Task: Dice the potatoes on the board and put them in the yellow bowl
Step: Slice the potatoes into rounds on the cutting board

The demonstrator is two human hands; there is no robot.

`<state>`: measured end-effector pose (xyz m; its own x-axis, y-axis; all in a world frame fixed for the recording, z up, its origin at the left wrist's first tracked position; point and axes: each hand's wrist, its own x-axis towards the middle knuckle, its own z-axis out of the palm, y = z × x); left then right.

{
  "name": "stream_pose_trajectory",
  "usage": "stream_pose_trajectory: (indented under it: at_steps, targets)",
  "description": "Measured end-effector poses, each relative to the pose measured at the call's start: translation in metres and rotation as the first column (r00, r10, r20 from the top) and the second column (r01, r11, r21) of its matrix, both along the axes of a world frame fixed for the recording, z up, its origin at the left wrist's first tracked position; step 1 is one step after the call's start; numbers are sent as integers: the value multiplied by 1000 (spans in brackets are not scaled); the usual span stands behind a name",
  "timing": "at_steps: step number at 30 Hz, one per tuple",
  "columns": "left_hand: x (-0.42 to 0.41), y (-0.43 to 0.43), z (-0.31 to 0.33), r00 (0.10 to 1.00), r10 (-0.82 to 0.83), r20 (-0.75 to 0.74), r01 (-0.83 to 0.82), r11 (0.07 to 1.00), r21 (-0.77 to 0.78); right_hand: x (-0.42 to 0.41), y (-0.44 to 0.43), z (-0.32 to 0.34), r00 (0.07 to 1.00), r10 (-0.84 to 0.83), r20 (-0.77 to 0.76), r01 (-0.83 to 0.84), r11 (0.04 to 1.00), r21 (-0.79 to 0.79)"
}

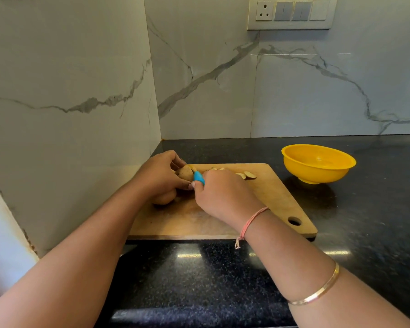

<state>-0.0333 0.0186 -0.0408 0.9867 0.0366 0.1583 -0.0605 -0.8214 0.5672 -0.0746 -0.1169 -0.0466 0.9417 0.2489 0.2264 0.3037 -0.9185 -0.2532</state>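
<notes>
The bowl [317, 172] is a plain bright yellow. The board [270, 197] is tan wood, paler and scuffed toward the middle. The counter [199, 280] is black with fine pale speckles, and the wall [294, 91] is white marble run through with grey veins. The knife handle [198, 177] is sky blue. The potato [185, 172] has dull brown skin; the slices [246, 175] look cream with brown rims, I think. A pink thread [251, 221] and a gold bangle [322, 290] circle one arm.

Left hand [161, 178] grips potato [184, 173] on board [265, 197]; right hand [223, 195] holds blue-handled knife [198, 178].
</notes>
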Motion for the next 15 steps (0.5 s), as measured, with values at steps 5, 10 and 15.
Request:
stream_pose_trajectory:
  at_steps: [5, 10, 15]
  targets:
    - [0, 1, 0, 1000, -1, -1, 1, 1000, -27, 1, 2, 3, 999, 50, -3, -50, 998, -24]
    - [-1, 0, 0, 1000, 15, 10, -14, 999, -38, 0, -2, 13, 995, 79, -69, -86, 990, -112]
    - [-2, 0, -1, 999, 33, 6, -33, 998, -56, -4, 1, 17, 990, 81, -115, -96, 987, -130]
